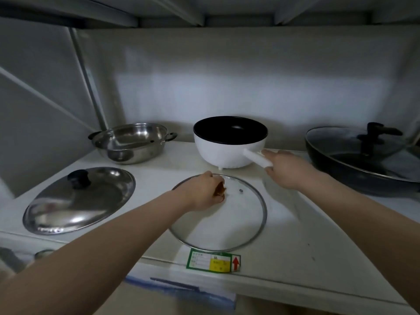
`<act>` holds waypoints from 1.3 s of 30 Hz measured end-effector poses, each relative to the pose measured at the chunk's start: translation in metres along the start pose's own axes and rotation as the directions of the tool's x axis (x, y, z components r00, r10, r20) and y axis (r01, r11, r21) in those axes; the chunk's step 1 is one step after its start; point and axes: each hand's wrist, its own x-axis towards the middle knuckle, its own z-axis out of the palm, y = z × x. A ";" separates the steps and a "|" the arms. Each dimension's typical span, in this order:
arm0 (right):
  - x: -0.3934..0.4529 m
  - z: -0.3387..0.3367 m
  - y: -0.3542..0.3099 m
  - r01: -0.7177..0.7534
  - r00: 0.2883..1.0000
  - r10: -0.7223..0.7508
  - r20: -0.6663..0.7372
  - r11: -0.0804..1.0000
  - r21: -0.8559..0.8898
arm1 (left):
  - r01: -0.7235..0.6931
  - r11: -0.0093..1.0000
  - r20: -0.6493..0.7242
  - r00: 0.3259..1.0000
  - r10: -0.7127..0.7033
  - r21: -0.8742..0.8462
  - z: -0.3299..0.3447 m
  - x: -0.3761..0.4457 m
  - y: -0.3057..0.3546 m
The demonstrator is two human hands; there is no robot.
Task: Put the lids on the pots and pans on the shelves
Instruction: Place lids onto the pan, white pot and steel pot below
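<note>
A glass lid (pixel 236 223) with a metal rim lies flat on the white shelf (pixel 306 246), near its front edge. My left hand (pixel 202 192) is closed around the lid's brown knob (pixel 221 190). Behind it stands a white pot (pixel 227 146) with a dark inside and no lid. My right hand (pixel 284 169) grips the pot's white handle (pixel 255 159). At the back left sits an uncovered steel pot (pixel 130 142). A steel lid (pixel 79 201) with a black knob lies in front of it. A black pan (pixel 363 160) at the right carries a glass lid.
A green and yellow label (pixel 213 261) with a red arrow is stuck on the shelf's front edge. Another shelf board (pixel 204 10) hangs close overhead. A metal upright (pixel 88 80) runs up at the back left. Something blue and white (pixel 181 289) lies below the shelf.
</note>
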 end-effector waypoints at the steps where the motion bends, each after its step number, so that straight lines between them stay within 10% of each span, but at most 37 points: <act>1: 0.000 0.000 0.000 0.000 1.000 0.000 -0.001 1.000 -0.004 | 0.000 1.000 -0.001 1.000 0.000 0.003 0.000 0.000 -0.001; 14: -0.003 -0.002 -0.003 0.004 1.000 -0.004 -0.006 1.000 0.007 | -0.135 0.977 -0.158 0.974 0.161 0.162 -0.122 -0.060 -0.021; 24: -0.005 0.002 -0.002 0.026 0.996 -0.025 -0.090 1.000 0.012 | -0.112 0.994 -0.446 0.889 0.106 0.012 -0.165 0.063 -0.014; 39: -0.004 0.004 0.000 0.025 0.992 -0.022 -0.127 0.999 0.024 | -0.045 0.996 -0.335 0.942 0.016 -0.079 -0.116 0.196 -0.020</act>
